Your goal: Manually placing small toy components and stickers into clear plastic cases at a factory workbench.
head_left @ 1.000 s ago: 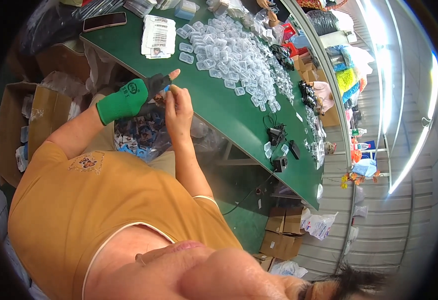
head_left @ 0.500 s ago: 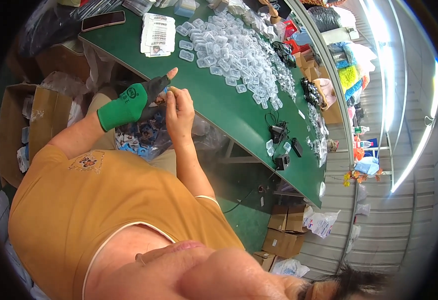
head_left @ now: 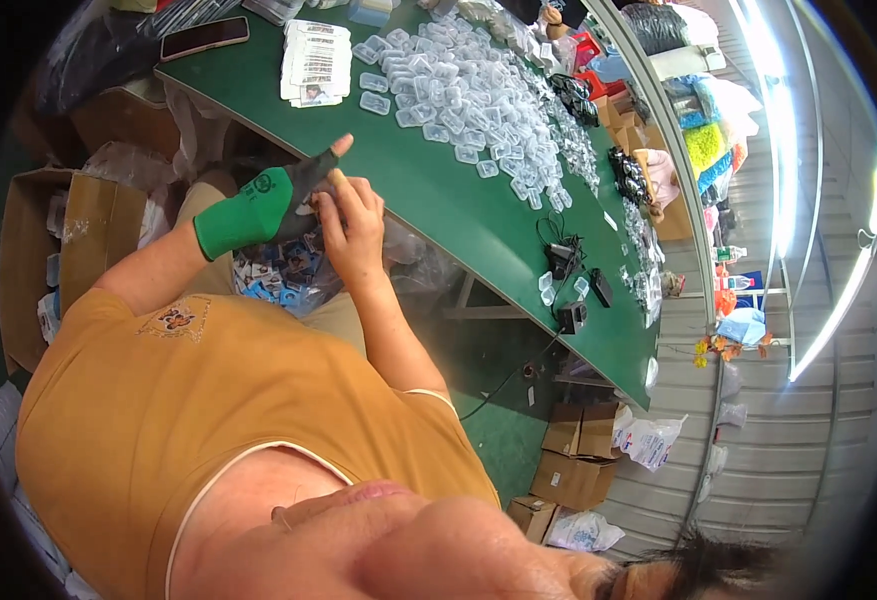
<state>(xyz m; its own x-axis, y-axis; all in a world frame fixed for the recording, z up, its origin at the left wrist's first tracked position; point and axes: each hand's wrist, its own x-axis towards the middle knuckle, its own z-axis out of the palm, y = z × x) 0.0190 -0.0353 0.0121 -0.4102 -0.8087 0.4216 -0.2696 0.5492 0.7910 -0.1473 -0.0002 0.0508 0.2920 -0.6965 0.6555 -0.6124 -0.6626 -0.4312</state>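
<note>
My left hand [head_left: 293,195] wears a green glove with dark fingers, and a bare fingertip pokes out at its far end. Its fingers are bent round something small and mostly hidden; only a pale sliver shows by the palm. Against it, my bare right hand [head_left: 354,225] is closed, thumb and fingers pinched together at the glove. Both hands meet just off the near edge of the green table [head_left: 388,170]. Below them, a heap of small blue-and-white printed pieces [head_left: 283,270] lies in front of my lap, with clear plastic beside it.
Many small clear plastic boxes [head_left: 478,100] are heaped across the table. A stack of printed cards [head_left: 316,62] and a phone [head_left: 205,38] lie at its far left. Black cables and a small black device [head_left: 571,318] sit toward the right end. An open carton [head_left: 103,225] stands at my left.
My right hand has shifted slightly down and left against the glove, with its fingers more curled. The blue-edged small piece seen between the hands before is now hidden.
</note>
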